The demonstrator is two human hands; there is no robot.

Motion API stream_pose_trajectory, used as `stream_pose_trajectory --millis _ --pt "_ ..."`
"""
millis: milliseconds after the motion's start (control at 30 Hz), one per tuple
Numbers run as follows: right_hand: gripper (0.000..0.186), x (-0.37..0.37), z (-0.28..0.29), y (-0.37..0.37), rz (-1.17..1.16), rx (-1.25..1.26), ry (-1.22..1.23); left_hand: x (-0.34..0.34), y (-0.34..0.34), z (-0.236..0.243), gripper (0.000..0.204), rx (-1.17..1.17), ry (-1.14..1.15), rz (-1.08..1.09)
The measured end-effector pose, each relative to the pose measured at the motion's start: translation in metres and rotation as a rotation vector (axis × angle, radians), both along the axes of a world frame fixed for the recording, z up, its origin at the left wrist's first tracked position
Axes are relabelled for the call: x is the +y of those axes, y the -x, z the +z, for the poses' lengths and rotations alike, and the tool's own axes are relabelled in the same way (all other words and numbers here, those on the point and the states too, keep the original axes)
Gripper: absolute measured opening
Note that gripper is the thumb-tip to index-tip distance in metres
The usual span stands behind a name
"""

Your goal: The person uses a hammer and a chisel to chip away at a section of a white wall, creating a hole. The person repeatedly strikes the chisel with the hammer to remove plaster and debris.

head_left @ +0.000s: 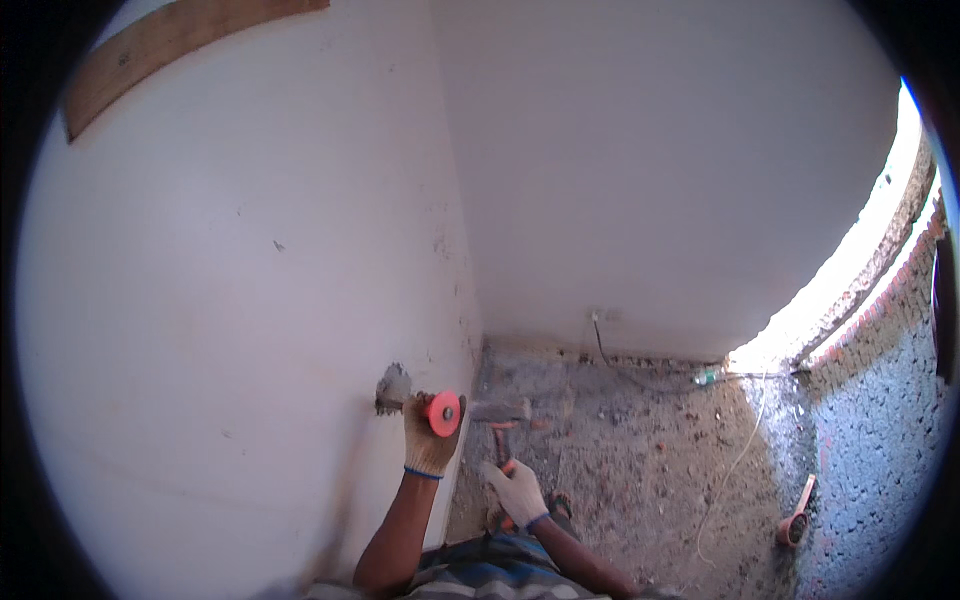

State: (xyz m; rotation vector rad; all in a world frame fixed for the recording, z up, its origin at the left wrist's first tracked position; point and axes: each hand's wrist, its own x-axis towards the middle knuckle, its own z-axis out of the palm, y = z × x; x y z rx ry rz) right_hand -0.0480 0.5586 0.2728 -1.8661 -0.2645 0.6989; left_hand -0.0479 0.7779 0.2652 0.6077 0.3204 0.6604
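On the left wall (pixel 230 300), a wooden board (pixel 185 48) is fixed high up, and low down is a rough hole (pixel 393 381). The chisel (pixel 448 413) lies between that hole and the left hand (pixel 430 450), its shaft toward the broken patch and its struck end turned right. The gloved left fingers look clamped round it, though the guard partly hides them. That red guard (pixel 434 406) sits between grip and struck end, presumably to shield the knuckles. Just to the right, the hammer (pixel 503 411) has its head level with the chisel's end, which would suit a sideways blow; its handle runs back toward the person, and the gloved right hand (pixel 518 494) has its fingers wrapped round it, well behind the head, which should leave room to swing. Farther right, a dark cable (pixel 601 343) hangs from a socket (pixel 596 316) on the far wall (pixel 640 170). A pale cord (pixel 738 465) trails across the floor (pixel 620 470), and a round, handled scoop (pixel 793 529) lies near the speckled right wall (pixel 880 440).
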Motion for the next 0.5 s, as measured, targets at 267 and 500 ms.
stream_pose_trajectory --millis 267,500 --pt "0.027 -0.090 0.088 -0.096 -0.682 -0.204 -0.747 0.002 0.000 0.002 0.023 0.180 -0.145 0.081" --pt "0.030 -0.022 0.125 -0.074 -0.714 -0.248 -1.058 -0.009 0.003 0.028 0.012 -0.103 0.372 0.070"
